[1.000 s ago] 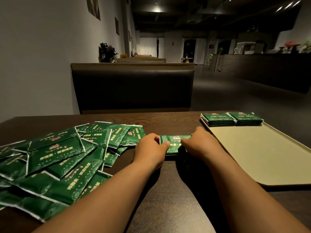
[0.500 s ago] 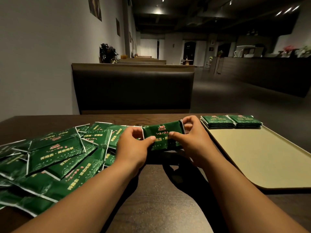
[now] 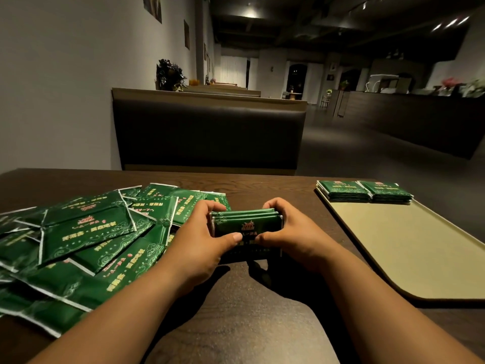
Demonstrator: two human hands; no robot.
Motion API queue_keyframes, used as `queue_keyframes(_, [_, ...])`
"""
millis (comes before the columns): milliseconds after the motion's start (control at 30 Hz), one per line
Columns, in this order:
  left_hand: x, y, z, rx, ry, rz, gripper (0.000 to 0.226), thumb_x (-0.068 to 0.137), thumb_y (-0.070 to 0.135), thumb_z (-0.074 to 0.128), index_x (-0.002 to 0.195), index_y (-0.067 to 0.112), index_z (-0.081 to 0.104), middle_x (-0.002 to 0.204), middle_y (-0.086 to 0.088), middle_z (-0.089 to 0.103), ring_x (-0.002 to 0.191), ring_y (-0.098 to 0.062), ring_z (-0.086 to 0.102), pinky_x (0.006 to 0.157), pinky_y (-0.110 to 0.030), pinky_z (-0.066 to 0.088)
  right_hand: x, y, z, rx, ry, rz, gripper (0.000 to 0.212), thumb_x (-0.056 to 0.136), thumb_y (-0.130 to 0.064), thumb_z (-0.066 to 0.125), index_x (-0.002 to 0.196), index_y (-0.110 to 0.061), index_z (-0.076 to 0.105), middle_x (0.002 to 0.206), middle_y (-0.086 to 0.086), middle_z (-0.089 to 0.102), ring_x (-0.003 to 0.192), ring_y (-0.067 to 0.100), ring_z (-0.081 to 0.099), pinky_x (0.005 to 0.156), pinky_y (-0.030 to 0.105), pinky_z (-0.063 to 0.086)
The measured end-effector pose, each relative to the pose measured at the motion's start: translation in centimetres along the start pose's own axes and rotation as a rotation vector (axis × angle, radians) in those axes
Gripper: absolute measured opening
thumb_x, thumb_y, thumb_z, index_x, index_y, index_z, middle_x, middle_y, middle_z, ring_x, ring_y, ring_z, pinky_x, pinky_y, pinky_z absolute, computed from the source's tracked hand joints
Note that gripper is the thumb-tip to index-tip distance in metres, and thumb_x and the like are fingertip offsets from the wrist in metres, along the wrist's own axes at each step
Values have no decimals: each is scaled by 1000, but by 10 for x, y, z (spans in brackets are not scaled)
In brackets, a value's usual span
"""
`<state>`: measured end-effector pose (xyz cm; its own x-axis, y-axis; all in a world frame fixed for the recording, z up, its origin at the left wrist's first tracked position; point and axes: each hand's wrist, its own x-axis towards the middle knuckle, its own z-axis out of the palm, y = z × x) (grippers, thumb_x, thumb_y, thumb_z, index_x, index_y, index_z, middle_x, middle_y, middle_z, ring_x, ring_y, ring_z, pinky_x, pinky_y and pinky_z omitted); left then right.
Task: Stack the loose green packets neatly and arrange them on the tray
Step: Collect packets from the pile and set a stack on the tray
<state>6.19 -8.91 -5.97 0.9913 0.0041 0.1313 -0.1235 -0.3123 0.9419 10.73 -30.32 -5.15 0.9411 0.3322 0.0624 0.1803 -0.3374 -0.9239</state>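
Note:
A small stack of green packets stands on edge on the dark table, tilted toward me, held from both ends. My left hand grips its left end and my right hand grips its right end, thumbs on the front face. A loose heap of green packets with gold print spreads over the table's left side. The beige tray lies on the right, with two neat green stacks side by side at its far end.
A dark padded bench back runs across behind the table. A grey wall is on the left and an open aisle with a long counter lies to the right. The tray's near end overhangs toward the table's front right.
The stack was flat on the table, was then lifted and turned upright between both hands, and now rests on its edge nearer to me with the packets squared together.

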Motion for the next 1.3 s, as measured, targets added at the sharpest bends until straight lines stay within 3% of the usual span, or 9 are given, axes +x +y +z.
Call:
queue_keyframes(100, [0, -3, 2, 71, 15, 29, 45, 92, 19, 77, 114, 44, 48, 106, -1, 72, 91, -21, 74, 84, -50, 62, 0, 0, 3, 2, -30, -25, 41, 83, 0, 76, 113, -18, 54, 108, 9, 62, 86, 15, 67, 74, 30, 59])
queue_keyframes(367, [1, -13, 7, 71, 96, 61, 32, 90, 19, 79, 105, 35, 55, 98, -3, 73, 87, -18, 73, 81, -45, 62, -1, -3, 8, -60, 29, -24, 36, 84, 0, 76, 110, -16, 57, 101, 7, 67, 77, 9, 71, 68, 25, 58])
queue_keyframes(467, [2, -16, 9, 86, 123, 71, 32, 90, 20, 78, 106, 34, 55, 98, 2, 73, 88, -15, 72, 82, -44, 61, -2, -2, 10, -1, 69, -19, 33, 84, 1, 77, 109, -13, 60, 102, 14, 70, 81, 17, 74, 68, 30, 61])
queue_keyframes(633, [2, -13, 10, 114, 141, 77, 30, 92, 20, 76, 110, 29, 54, 99, 6, 70, 85, -6, 67, 61, -10, 46, -6, 0, 14, 10, 91, -31, 28, 87, 0, 73, 110, -10, 61, 100, 18, 72, 80, 22, 72, 71, 38, 62])
queue_keyframes(767, [3, -11, 10, 46, 128, 22, 28, 92, 17, 76, 111, 25, 58, 110, 5, 72, 100, -14, 71, 83, -28, 58, -7, -2, 20, -118, 147, -33, 24, 83, -13, 70, 104, -20, 59, 93, 8, 72, 77, 15, 70, 72, 39, 60])
queue_keyframes(1000, [-2, 1, 9, -16, 100, -59, 25, 93, 14, 75, 111, 25, 61, 106, 0, 74, 97, -18, 72, 91, -45, 60, -12, -9, 24, -207, 173, 11, 19, 88, -21, 64, 105, -26, 57, 97, 4, 72, 90, 24, 72, 80, 43, 59])
queue_keyframes(1100, [-1, 8, 7, -19, 62, -109, 35, 94, 14, 74, 125, 20, 58, 114, -4, 73, 101, -21, 71, 94, -47, 59, -18, -11, 24, -222, 179, 15, 17, 93, -20, 64, 108, -24, 57, 99, -1, 70, 89, 14, 69, 72, 28, 54])
queue_keyframes(1200, [-1, 13, 7, 56, 49, -133, 64, 95, 18, 74, 150, 22, 43, 130, -6, 65, 113, -25, 65, 99, -44, 55, -26, -10, 23, -197, 187, 18, 21, 95, -15, 63, 111, -26, 57, 102, -6, 69, 90, 6, 67, 70, 20, 51])
queue_keyframes(1300, [-2, 15, 8, 138, 28, -143, 55, 92, 23, 77, 140, 25, 49, 130, -6, 64, 112, -25, 66, 95, -44, 57, -34, -6, 21, -165, 186, 26, 26, 95, -14, 65, 115, -29, 56, 107, -6, 70, 96, 7, 69, 81, 27, 59])
